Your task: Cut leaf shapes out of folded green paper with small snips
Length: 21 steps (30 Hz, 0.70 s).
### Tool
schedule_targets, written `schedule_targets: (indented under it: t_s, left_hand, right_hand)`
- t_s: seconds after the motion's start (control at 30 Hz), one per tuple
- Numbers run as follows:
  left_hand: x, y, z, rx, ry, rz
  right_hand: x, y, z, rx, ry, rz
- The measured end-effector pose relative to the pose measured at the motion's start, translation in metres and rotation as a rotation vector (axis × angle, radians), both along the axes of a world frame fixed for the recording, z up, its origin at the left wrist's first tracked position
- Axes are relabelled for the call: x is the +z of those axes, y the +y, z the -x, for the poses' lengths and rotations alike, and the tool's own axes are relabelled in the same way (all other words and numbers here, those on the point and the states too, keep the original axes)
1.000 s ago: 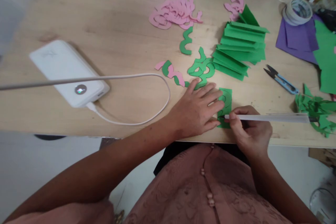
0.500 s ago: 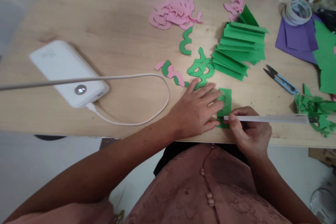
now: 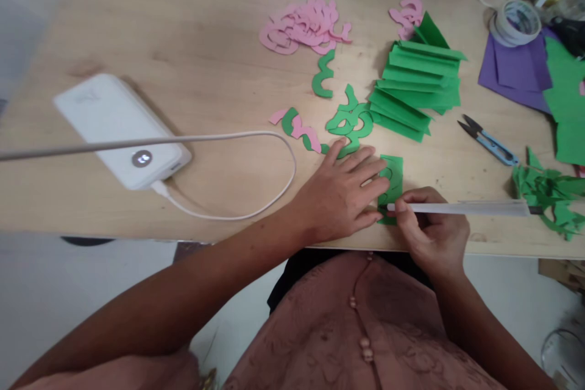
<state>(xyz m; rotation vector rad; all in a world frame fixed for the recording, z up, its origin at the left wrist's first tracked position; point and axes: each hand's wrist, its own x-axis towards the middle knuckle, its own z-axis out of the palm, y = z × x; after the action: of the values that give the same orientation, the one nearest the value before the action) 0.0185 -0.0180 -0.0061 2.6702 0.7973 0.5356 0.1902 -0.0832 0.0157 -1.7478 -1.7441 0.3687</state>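
Where things lie on the table (image 3: pixel 214 67)

A paper strip (image 3: pixel 397 175) lies between the left hand (image 3: pixel 342 198) and the right hand (image 3: pixel 436 231). The power bank (image 3: pixel 103 113) is far left. Folded papers (image 3: pixel 418 67) lie behind the strip. Snips (image 3: pixel 487 139) lie right, in front of the tape (image 3: pixel 504 35).

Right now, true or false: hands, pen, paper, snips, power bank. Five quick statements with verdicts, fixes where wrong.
1. The right hand grips a white pen. True.
2. The left hand is curled into a fist. False: it is spread, with fingers over the edge of the green paper.
3. The green paper bears dark curved lines. True.
4. The blue-handled snips lie left of the power bank in the picture. False: they lie to its right.
5. A cable passes over the power bank. True.
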Motion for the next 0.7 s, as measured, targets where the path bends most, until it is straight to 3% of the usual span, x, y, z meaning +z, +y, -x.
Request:
schedule_targets:
  t_s: [0.7]
  left_hand:
    - [-0.0002,0.0005,0.0004,-0.009,0.006,0.003]
  right_hand:
    - [-0.0034,-0.0007,-0.0026,-0.036,-0.04,-0.028]
